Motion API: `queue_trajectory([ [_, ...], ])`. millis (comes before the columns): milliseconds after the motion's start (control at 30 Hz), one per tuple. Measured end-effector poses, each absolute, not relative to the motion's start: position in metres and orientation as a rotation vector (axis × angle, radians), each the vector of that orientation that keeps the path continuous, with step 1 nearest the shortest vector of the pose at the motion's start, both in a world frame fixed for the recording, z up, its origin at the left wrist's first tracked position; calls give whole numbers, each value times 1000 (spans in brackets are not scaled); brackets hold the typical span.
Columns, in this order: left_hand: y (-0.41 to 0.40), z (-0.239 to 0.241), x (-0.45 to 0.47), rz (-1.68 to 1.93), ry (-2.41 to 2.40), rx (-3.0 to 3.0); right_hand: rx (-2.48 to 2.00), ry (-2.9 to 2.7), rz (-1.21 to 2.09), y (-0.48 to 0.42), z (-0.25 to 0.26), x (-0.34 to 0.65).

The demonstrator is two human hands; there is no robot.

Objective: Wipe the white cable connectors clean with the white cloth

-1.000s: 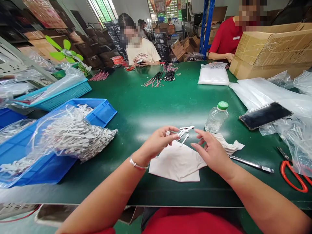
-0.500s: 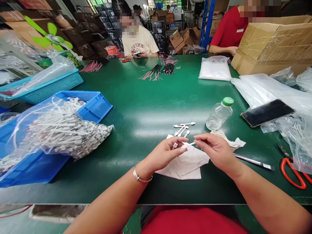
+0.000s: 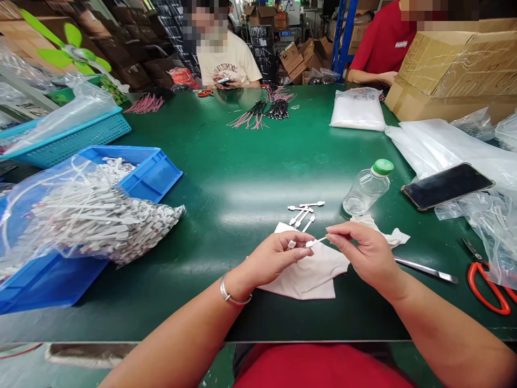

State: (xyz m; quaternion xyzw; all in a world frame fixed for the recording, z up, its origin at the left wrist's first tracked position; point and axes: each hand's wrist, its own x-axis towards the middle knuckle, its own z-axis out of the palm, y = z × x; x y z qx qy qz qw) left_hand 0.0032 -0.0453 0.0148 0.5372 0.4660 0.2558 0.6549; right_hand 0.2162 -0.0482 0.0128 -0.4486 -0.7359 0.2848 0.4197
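My left hand (image 3: 272, 260) pinches the wide white end of a short white connector lead (image 3: 318, 241) between thumb and fingers. Another small white block (image 3: 291, 244) shows at the fingers of this hand. At the lead's thin end, my right hand (image 3: 365, 256) is closed in a pinch. Both hands are over a white cloth (image 3: 315, 283) lying on the green table. Just beyond them is a loose group of several similar white leads (image 3: 302, 216). A clear bottle with a green cap (image 3: 368, 188) leans a little beyond my right hand.
Left, a bag of white leads (image 3: 97, 215) rests on blue bins (image 3: 157, 175). At right lie tweezers (image 3: 428, 269), orange-handled scissors (image 3: 490, 291), a phone (image 3: 448, 186) and plastic bags (image 3: 440, 145). Two people sit across the table (image 3: 226, 156), near a cardboard box (image 3: 452, 70) and black-pink wires (image 3: 262, 113).
The lead's wide end now shows clearly past my left fingertips, and my right hand has shifted slightly right. The whole view has moved a little.
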Motion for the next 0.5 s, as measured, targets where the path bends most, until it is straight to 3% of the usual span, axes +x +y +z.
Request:
queue_trajectory([
  [333, -49, 15, 8, 443, 1087, 1305, -1099, -1813, 862, -46, 18, 220],
  [500, -53, 11, 10, 447, 1140, 1279, -1442, -1704, 496, -59, 51, 257],
])
